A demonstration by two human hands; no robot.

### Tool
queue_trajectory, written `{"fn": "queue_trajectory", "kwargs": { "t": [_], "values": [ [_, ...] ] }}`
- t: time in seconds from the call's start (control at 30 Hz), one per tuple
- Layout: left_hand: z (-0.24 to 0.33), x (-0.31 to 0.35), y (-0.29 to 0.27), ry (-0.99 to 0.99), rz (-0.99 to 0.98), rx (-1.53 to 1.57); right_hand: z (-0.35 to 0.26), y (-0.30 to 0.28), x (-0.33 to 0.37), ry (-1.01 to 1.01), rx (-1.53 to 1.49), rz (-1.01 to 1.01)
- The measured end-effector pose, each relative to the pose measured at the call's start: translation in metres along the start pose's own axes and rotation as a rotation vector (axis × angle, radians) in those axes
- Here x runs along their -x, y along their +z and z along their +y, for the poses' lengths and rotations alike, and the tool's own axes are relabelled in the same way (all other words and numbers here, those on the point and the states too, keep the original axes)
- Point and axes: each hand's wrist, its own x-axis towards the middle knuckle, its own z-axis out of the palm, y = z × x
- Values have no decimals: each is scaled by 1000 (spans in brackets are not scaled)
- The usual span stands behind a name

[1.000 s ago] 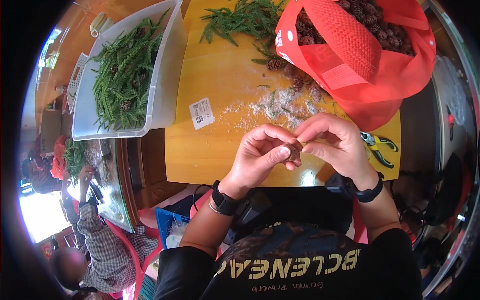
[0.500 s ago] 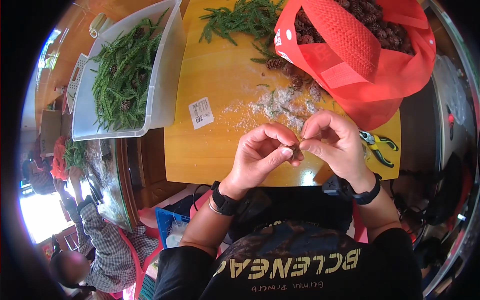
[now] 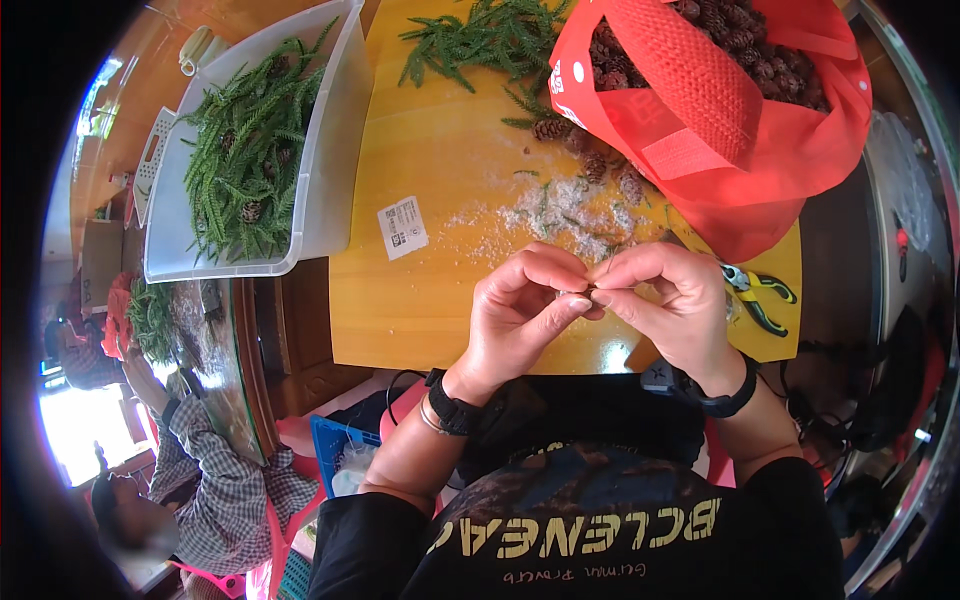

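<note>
My left hand (image 3: pixel 522 312) and my right hand (image 3: pixel 665 300) meet over the front of the yellow table, fingertips together. Both are closed in a pinch around a small brown piece (image 3: pixel 590 292), mostly covered by the fingers; it looks like part of a pine cone. Beyond them, white flakes (image 3: pixel 570 210) and bits of green lie scattered. Several loose pine cones (image 3: pixel 594 166) rest beside a red bag (image 3: pixel 770 165) filled with more cones. Yellow-and-black pliers (image 3: pixel 758 297) lie to the right of my right hand.
At left stands a translucent plastic bin (image 3: pixel 325 150) of green sprigs and cones. More green sprigs (image 3: pixel 490 45) lie at the table's far side, and a white label (image 3: pixel 402 227) lies on it. A co-worker in a checked shirt (image 3: pixel 225 490) sits at lower left, by another table.
My right hand has come slightly left and down, so the fingertips of both hands now touch and cover more of the brown piece. The co-worker's arms and head have shifted.
</note>
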Motion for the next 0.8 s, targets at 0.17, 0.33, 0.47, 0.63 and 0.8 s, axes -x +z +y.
{"fn": "queue_trajectory", "kwargs": {
  "t": [0.17,0.33,0.47,0.63,0.8],
  "values": [
    [0,0,4,72,35,-79,0,3,1,-63,88,81],
    [-2,0,2,142,58,-173,-1,6,3,-66,50,114],
    [-4,2,0,135,84,-187,-3,7,5,-39,105,71],
    [-3,1,3,115,88,-153,1,2,5,-72,120,18],
    [-2,2,2,47,73,-8,2,3,6,37,33,-9]
  ]
}}
